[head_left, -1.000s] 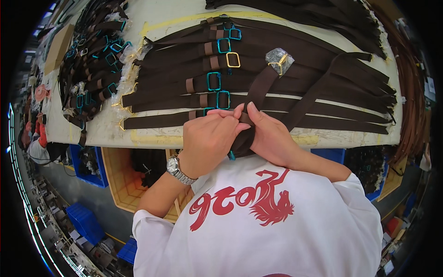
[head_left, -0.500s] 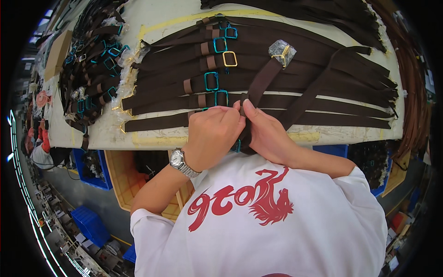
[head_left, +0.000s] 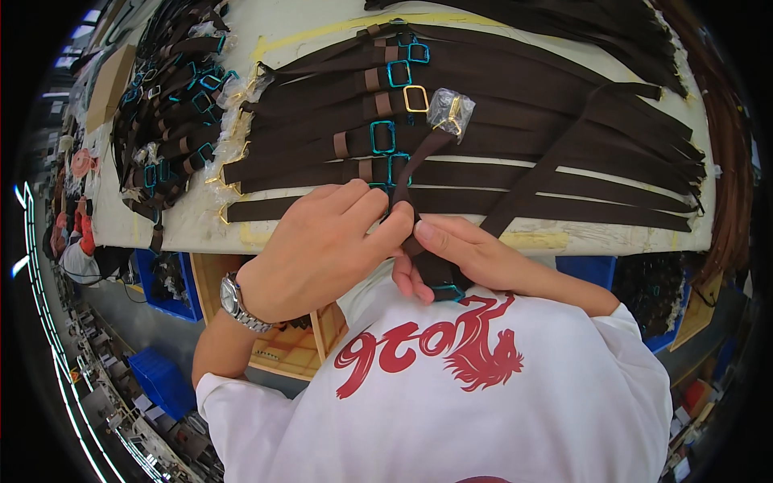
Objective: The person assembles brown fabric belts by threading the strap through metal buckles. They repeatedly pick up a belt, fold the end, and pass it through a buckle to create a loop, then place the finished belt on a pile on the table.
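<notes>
A dark brown webbing strap (head_left: 422, 153) runs between my hands at the table's near edge. My left hand (head_left: 326, 241), with a steel watch on the wrist, pinches the strap with thumb and forefinger. My right hand (head_left: 471, 253) grips it from the other side, thumb on top and fingertips showing beneath. A blue-filmed rectangular buckle (head_left: 447, 291) hangs at the strap's lower end, close to my shirt. At the far end, a gold metal clasp in clear plastic (head_left: 451, 113) lies over the other straps. My fingers partly hide the strap where they meet.
Rows of brown straps (head_left: 547, 137) with blue-filmed and gold buckles cover the white table (head_left: 266, 233). Another strap pile (head_left: 173, 121) lies at the left beside a cardboard piece (head_left: 113, 84). Below stand blue crates (head_left: 161, 382) and a yellow bin (head_left: 282, 362). Another person (head_left: 78, 256) is at far left.
My left hand has shifted left and down, its wrist turning. The plastic-wrapped clasp has slid left with the strap. The lower buckle now shows more fully below my hands.
</notes>
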Action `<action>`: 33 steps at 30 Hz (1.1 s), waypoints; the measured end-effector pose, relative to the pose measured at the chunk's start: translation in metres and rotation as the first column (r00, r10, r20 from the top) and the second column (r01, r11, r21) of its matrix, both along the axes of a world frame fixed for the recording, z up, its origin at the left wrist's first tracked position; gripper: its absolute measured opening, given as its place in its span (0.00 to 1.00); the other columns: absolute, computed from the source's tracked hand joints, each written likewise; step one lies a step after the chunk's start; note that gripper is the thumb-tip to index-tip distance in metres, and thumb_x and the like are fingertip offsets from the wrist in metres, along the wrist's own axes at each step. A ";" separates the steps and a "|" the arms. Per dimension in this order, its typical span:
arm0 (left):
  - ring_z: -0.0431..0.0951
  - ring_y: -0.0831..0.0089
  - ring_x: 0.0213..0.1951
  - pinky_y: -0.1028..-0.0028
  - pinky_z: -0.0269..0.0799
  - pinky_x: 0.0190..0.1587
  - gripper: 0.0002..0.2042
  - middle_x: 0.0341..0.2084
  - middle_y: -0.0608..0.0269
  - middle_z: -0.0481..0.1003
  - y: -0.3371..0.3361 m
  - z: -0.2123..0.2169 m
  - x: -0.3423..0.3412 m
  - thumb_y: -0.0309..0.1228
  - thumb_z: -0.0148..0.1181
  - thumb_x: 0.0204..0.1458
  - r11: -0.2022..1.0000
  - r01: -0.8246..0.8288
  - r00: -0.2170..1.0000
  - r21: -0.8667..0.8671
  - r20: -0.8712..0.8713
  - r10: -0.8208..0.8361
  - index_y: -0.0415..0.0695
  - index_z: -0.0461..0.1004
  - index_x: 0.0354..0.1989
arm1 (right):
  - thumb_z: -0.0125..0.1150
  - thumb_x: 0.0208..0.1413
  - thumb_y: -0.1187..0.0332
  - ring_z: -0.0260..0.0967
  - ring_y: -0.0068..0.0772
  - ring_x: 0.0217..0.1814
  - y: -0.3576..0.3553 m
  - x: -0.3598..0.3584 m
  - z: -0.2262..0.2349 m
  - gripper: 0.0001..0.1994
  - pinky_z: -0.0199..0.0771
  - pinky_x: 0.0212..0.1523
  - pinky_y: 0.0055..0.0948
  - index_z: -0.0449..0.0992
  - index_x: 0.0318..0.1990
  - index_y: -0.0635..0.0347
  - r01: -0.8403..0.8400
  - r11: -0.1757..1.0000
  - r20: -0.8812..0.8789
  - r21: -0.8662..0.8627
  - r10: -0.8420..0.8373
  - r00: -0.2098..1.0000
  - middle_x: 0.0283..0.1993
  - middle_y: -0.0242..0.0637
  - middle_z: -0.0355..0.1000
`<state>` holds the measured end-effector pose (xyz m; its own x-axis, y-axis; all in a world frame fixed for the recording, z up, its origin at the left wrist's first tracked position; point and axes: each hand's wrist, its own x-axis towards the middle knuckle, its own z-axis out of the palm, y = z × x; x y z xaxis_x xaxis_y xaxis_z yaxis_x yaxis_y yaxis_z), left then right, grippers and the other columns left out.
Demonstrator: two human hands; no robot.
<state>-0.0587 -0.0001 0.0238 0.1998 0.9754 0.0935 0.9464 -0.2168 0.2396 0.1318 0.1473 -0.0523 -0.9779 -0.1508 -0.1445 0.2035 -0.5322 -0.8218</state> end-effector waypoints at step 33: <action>0.81 0.63 0.34 0.47 0.73 0.59 0.25 0.27 0.61 0.80 -0.034 0.012 0.006 0.52 0.65 0.65 0.987 -0.156 0.587 -0.034 0.801 0.120 0.39 0.80 0.29 | 0.73 0.58 0.78 0.79 0.39 0.46 0.009 0.011 0.054 0.06 0.78 0.43 0.35 0.79 0.39 0.65 0.273 0.770 -0.378 0.577 -0.045 0.925 0.50 0.43 0.78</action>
